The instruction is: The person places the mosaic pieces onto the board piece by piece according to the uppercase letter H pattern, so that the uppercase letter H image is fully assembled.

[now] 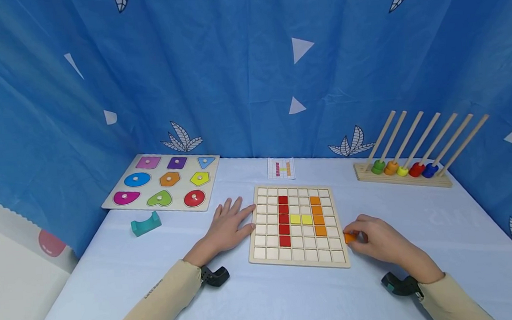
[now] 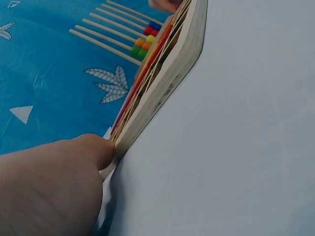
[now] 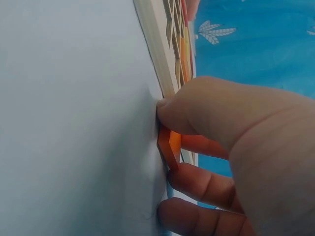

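Observation:
A wooden grid board (image 1: 298, 257) lies on the table, with a column of red tiles (image 1: 284, 217), two yellow tiles (image 1: 295, 219) and a column of orange tiles (image 1: 316, 210) set in its squares. My left hand (image 1: 228, 226) lies spread at the board's left edge, thumb and fingertip touching the rim. At the right edge my right hand (image 1: 379, 238) pinches a loose orange tile (image 3: 170, 147) between thumb and fingers, low over the cloth. In the right wrist view the tile is tilted on edge and partly hidden by the thumb.
Behind the board lies a small pattern card (image 1: 281, 169). A shape puzzle board (image 1: 181, 204) sits at the back left, a teal curved block (image 1: 146, 224) before it. At the back right stands a bead rack (image 1: 402, 179) with tall wooden pegs. A blue curtain (image 1: 250, 71) hangs behind.

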Demonstrator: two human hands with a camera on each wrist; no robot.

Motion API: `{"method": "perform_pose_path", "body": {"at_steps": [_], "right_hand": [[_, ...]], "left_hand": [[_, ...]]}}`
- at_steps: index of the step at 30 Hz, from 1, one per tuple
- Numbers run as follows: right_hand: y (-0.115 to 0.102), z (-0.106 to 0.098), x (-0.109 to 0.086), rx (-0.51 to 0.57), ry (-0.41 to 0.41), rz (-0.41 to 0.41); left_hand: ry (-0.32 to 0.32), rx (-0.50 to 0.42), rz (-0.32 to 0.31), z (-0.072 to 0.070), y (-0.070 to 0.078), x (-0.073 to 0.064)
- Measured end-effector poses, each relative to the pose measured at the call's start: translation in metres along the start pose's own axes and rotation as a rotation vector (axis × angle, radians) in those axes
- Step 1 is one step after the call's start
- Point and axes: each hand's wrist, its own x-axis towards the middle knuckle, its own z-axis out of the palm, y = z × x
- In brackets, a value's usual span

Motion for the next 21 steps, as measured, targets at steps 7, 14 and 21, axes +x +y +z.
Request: {"method": "perform_pose_path", "body": {"at_steps": [7, 14, 21], "right_hand": [[-0.0008, 0.0013, -0.0014, 0.006, -0.001, 0.009], [0.0002, -0.0017, -0.0004, -0.008, 0.002, -0.002], [-0.0015, -0.0057, 0.0014, -0.023, 0.004, -0.001]], "left_hand": [[-0.009, -0.004, -0.003, 0.0, 0.0003, -0.0002], [0.001, -0.005, 0.0, 0.0011, -0.0006, -0.0003], [0.01, -0.005, 0.006, 0.001, -0.0007, 0.0001]]}}
